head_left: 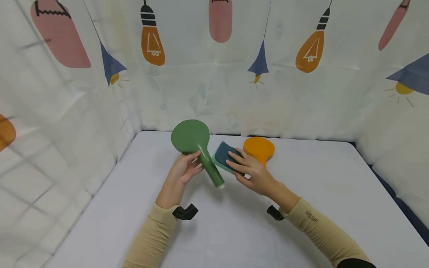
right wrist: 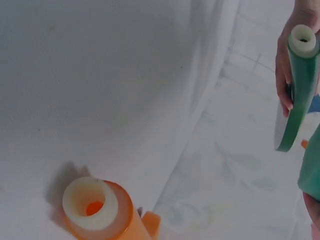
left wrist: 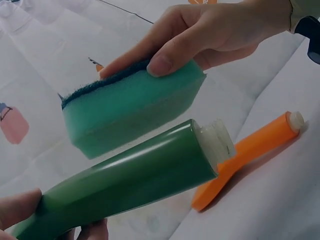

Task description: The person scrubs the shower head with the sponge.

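Note:
My left hand [head_left: 183, 169] grips a green paddle [head_left: 190, 136] where its round head meets the handle. The paddle is held up over the table, its head pointing away and its handle slanting down to the right. A pale hollow plug [left wrist: 217, 142] sticks out of the handle's end. Close beside the handle, my right hand [head_left: 254, 173] holds a sponge [left wrist: 135, 112] by its edges. The dark blue scouring side faces up and the light green foam faces the handle. In the left wrist view, a narrow gap shows between foam and handle.
An orange paddle [head_left: 258, 147] of the same shape lies on the white table [head_left: 318, 178] behind my right hand, which partly hides it. White cloth [head_left: 218, 93] printed with lamps, bulbs and pencils hangs behind the table and at its sides.

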The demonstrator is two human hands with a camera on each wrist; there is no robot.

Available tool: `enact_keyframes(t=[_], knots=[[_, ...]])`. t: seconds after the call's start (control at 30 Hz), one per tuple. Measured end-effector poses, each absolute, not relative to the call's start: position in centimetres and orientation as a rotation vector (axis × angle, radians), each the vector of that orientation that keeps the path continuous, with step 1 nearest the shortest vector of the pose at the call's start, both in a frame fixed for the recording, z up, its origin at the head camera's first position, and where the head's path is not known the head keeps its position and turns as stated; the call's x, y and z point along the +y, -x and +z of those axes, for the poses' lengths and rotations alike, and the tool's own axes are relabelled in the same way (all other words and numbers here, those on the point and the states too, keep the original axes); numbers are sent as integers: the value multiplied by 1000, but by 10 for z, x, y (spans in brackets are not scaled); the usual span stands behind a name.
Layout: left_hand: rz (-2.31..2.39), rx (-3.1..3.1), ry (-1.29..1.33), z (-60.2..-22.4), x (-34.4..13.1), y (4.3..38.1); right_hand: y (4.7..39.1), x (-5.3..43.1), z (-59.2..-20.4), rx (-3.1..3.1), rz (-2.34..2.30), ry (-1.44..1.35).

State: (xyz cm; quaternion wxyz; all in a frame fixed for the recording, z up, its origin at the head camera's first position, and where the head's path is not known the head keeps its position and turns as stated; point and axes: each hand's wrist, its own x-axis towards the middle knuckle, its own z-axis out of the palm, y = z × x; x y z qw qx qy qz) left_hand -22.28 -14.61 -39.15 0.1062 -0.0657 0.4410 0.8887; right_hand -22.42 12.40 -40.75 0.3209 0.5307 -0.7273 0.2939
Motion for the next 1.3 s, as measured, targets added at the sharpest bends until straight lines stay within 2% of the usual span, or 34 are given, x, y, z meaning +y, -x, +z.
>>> enact_keyframes(t=[0.67, 1.3], knots=[[2560, 1103, 311, -399, -195, 231, 237, 156, -411, -1881, 647, -1233], [2350, 1398, 297, -421, -218, 249, 242, 200, -410, -2023, 602, -1086]])
